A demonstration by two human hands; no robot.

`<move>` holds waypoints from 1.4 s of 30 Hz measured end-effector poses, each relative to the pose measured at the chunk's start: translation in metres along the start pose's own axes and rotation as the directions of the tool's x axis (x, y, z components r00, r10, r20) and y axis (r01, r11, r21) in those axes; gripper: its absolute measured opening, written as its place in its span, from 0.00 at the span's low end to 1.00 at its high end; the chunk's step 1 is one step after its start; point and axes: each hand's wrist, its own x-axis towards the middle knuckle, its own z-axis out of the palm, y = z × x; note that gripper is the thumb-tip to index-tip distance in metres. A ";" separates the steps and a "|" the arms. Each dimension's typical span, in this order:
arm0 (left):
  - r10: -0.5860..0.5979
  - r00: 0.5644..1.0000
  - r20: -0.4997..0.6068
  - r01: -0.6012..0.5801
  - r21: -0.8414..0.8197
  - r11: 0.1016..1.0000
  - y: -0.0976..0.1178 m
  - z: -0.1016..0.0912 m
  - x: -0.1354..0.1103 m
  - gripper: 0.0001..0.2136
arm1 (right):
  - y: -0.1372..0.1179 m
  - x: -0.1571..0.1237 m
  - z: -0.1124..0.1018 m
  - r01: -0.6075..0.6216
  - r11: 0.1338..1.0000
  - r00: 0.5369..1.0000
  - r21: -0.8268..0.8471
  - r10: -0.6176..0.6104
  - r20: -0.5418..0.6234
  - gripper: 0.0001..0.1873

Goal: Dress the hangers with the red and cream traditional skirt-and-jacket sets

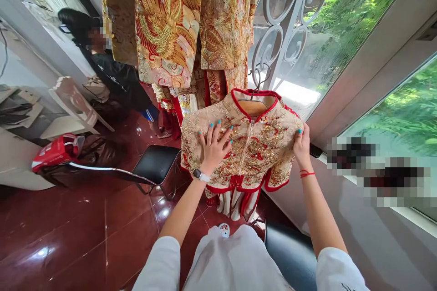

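Observation:
A small gold and red embroidered jacket [252,145] hangs on a wooden hanger [254,105] in front of me. My left hand [215,143] lies flat on its chest with the fingers spread, a watch on the wrist. My right hand [301,145] grips the jacket's right sleeve edge, fingers curled over the fabric; a red string circles that wrist. Beneath the jacket hangs a pale skirt with red trim [237,202].
Larger gold embroidered garments [177,18] hang above and behind. A person in dark clothes [112,72] sits at the left by a mirror. A black stool [155,163], a red bag [56,150], a black seat [290,254] and a big window [327,32] surround me.

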 end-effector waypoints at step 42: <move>0.447 0.864 0.230 -0.474 0.078 0.877 0.075 -0.066 0.086 0.11 | -0.135 -0.031 0.079 -0.271 0.934 0.916 0.233 0.175 0.361 0.18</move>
